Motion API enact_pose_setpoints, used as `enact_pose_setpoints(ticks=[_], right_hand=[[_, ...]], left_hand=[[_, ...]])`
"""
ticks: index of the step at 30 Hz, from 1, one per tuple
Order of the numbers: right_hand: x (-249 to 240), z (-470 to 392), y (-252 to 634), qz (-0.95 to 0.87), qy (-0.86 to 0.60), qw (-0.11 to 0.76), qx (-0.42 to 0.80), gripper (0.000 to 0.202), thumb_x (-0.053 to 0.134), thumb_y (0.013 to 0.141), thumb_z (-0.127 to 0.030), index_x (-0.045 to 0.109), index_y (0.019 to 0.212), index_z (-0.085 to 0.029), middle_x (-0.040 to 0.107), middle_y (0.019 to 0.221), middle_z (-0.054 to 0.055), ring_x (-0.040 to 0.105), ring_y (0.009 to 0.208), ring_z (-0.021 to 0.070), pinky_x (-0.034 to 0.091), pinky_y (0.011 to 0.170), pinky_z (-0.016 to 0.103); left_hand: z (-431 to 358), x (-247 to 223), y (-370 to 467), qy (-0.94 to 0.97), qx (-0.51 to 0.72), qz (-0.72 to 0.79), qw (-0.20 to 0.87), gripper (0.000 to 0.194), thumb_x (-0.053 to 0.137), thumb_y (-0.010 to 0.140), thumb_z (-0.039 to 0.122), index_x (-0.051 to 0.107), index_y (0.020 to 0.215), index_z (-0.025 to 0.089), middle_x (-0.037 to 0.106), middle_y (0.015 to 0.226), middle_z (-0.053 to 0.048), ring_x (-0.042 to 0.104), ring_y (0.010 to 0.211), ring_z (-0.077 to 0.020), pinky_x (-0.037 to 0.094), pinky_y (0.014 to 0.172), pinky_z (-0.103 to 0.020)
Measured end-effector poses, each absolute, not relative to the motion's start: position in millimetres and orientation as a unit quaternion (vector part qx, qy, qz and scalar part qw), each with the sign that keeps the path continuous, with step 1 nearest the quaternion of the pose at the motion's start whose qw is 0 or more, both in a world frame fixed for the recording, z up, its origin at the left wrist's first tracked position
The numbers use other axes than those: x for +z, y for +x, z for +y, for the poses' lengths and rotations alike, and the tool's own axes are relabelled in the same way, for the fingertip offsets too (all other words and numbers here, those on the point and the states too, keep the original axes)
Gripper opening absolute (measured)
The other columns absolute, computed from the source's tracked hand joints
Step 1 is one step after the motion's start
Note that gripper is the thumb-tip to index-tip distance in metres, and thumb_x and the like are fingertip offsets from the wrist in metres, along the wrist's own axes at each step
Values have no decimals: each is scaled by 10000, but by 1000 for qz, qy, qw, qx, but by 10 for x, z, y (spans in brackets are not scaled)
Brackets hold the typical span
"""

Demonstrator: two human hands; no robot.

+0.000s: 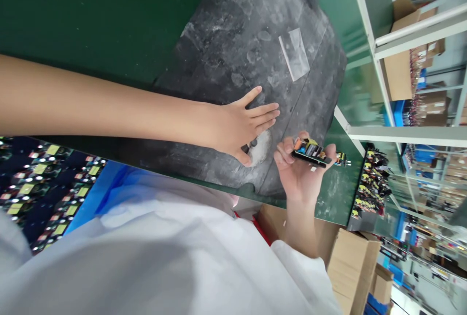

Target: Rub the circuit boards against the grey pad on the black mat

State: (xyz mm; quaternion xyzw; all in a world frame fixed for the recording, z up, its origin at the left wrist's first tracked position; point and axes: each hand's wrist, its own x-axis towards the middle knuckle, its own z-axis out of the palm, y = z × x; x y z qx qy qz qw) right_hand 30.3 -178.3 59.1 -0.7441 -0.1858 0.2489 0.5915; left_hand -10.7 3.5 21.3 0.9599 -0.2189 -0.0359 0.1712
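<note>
One circuit board (312, 152) in R hand (301, 181), held over near-right part of dark mat (233, 23), height unclear. R palm up, thumb at board's right end, fingers curled round its left end. L hand (237, 127) palm down, fingers spread, gripping nothing I can see; it partly covers a whitish round thing (261, 149), contact can't tell.

Step, as I judge it from my end: board held up one-handed, L hand off it. Any next move w/ it calls for keeping the end-to-end grip, no squeeze on parts.

Edges: near edge of green table (109, 8) passes under R wrist. Small board (341, 159) looks just right of R thumb, pile of boards (371, 178) further right, then white frame (408, 135). Blue bin (95, 191) w/ boards near-left. Clear plastic piece (295, 55) on mat, far side of both hands. Most room: far-left, approx. whole green stretch.
</note>
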Motion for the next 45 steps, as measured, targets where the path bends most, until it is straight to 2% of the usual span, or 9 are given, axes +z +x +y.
enact_pose_setpoints(ticks=[6, 9, 13, 17, 27, 31, 35, 42, 45], right_hand=[[525, -1798, 323, -200, -774, 564, 209, 518, 72, 902, -594, 451, 974, -247, 385, 674, -2, 401, 552, 171, 371, 486, 291], [412, -1881, 342, -257, -801, 535, 78, 437, 228, 892, -624, 423, 997, -247, 474, 799, 24, 551, 703, 192, 463, 585, 328], [279, -2036, 357, -475, -808, 332, -110, 397, 629, 791, -517, 466, 1026, -242, 551, 927, 54, 593, 821, 209, 503, 691, 356], [234, -2079, 351, -580, -775, 217, -125, 377, 671, 798, -402, 462, 1063, -232, 576, 934, 84, 576, 813, 203, 507, 670, 341], [193, -1981, 361, -579, -779, 205, -122, 362, 627, 829, -427, 445, 1074, -233, 576, 919, 81, 570, 802, 196, 507, 665, 326], [198, -1968, 377, -583, -777, 207, -119, 337, 602, 843, -443, 451, 1062, -236, 574, 896, 69, 574, 774, 188, 511, 651, 321], [199, -1958, 380, -586, -774, 201, -133, 329, 595, 848, -444, 453, 1059, -236, 571, 883, 67, 567, 761, 184, 503, 641, 309], [229, -1984, 368, -586, -784, 166, -118, 366, 625, 829, -439, 450, 1073, -230, 559, 892, 78, 548, 784, 198, 493, 665, 322], [249, -1979, 362, -588, -786, 148, -116, 369, 629, 828, -424, 446, 1084, -231, 551, 889, 75, 545, 785, 200, 488, 665, 321]], left_hand=[[32, 195, -103, 960, -37, -222, 168, 843, 555, 742, 570, 330, 1437, 149, 144, 1547, -85, 85, 1449, -282, -66, 1148, -538], [35, 231, -106, 962, -56, -219, 152, 859, 566, 739, 566, 298, 1451, 167, 121, 1552, -70, 77, 1452, -273, -56, 1148, -547], [34, 252, -118, 961, -73, -219, 154, 908, 591, 728, 569, 269, 1460, 140, 102, 1550, -78, 50, 1455, -258, -62, 1152, -543], [29, 233, -124, 959, -54, -213, 181, 934, 629, 696, 578, 298, 1451, 138, 164, 1543, -78, 71, 1449, -276, -42, 1169, -522], [48, 332, -106, 956, -135, -228, 122, 1000, 525, 754, 634, 115, 1490, 97, 2, 1554, -49, -39, 1456, -235, -58, 1161, -534], [21, 211, -116, 953, -87, -214, 194, 982, 633, 688, 579, 246, 1462, 114, 130, 1551, -80, 50, 1455, -260, -78, 1157, -523], [-3, 89, -118, 932, -25, -193, 304, 829, 669, 651, 495, 415, 1383, 198, 302, 1514, -47, 149, 1439, -291, -79, 1166, -488], [-10, 114, -97, 941, -63, -195, 270, 943, 687, 597, 541, 367, 1415, 199, 217, 1542, -34, 116, 1449, -271, -91, 1160, -480], [-19, 60, -97, 933, -37, -195, 299, 934, 710, 574, 533, 399, 1395, 212, 257, 1530, -39, 138, 1444, -281, -95, 1159, -473]])
